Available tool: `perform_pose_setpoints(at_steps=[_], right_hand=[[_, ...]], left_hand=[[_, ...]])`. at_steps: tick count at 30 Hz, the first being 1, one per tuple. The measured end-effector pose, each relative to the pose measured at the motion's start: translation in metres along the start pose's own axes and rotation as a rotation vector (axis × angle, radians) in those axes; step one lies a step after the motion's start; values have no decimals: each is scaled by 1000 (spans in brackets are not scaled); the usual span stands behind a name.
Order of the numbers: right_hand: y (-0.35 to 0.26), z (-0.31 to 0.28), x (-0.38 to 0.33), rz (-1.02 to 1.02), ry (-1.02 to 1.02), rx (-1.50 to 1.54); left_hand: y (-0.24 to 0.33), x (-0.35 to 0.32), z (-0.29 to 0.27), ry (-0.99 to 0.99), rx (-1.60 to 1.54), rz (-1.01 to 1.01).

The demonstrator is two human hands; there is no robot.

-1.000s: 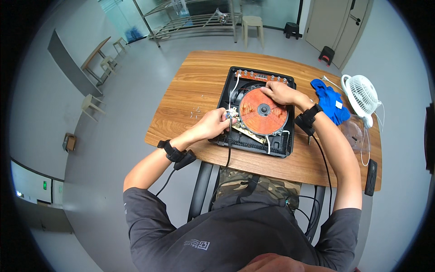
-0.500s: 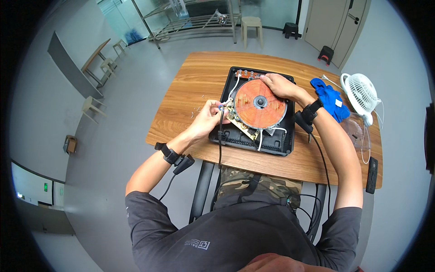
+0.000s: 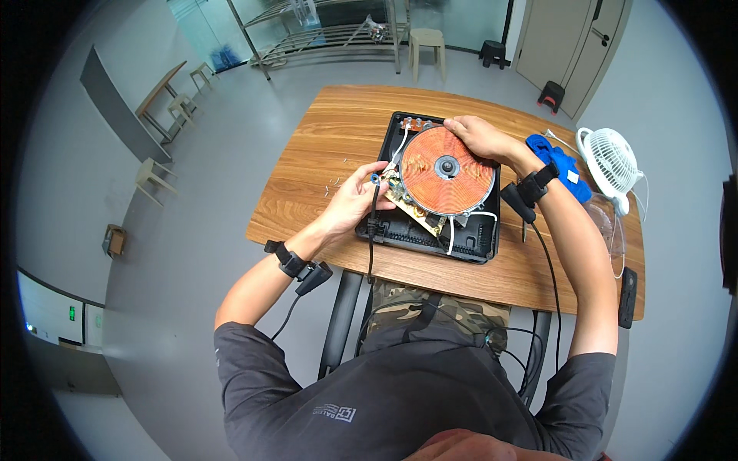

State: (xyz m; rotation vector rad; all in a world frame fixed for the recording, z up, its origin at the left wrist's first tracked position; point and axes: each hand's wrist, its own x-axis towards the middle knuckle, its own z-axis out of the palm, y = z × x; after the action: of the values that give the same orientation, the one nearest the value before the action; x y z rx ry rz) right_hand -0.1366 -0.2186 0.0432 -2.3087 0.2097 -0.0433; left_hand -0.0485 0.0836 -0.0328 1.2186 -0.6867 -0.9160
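Copper induction coil (image 3: 448, 188) sits over the upper middle of an opened black cooker housing (image 3: 407, 244), dark hub showing at its centre; its upper edge covers part of the orange button strip (image 3: 416, 124). From my remote post I read the right hand (image 3: 484, 140) as clasping the coil's upper right rim, thumb toward the top face, the other fingers mostly hidden. Left hand (image 3: 355, 200): fingers bent, at the left edge of the tan circuit board (image 3: 419, 217), right by a small blue part (image 3: 375, 179); I cannot tell whether they pinch it. The board lies slantwise, partly under the coil. A black cable (image 3: 371, 257) drops from beside the left hand over the counter's near edge; a white lead (image 3: 451, 237) runs down from the coil's lower rim. Housing rests on the wood-grain counter (image 3: 304, 150). Left of it I note a scatter of small metallic pieces (image 3: 332, 187), too small to name surely. On the right side: blue glove-like cloth (image 3: 565, 167), white fan (image 3: 611, 163), a clear plastic piece (image 3: 602, 217) below the fan, then a black bar-shaped object (image 3: 628, 298) at the near right corner. Black straps with modules circle both wrists. Farther out, a beige stool (image 3: 427, 50) stands on the grey floor beyond the counter.
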Motion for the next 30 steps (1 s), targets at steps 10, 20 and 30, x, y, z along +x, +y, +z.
perform_pose_setpoints(at_steps=[10, 20, 30], right_hand=[[-22, -27, -17, 79, -33, -92], [-38, -51, -41, 90, -12, 63], [-54, -57, -30, 43, 25, 25]], left_hand=[[6, -3, 23, -92, -182, 69], [32, -10, 47, -171, -243, 116], [46, -8, 38, -152, -210, 188]])
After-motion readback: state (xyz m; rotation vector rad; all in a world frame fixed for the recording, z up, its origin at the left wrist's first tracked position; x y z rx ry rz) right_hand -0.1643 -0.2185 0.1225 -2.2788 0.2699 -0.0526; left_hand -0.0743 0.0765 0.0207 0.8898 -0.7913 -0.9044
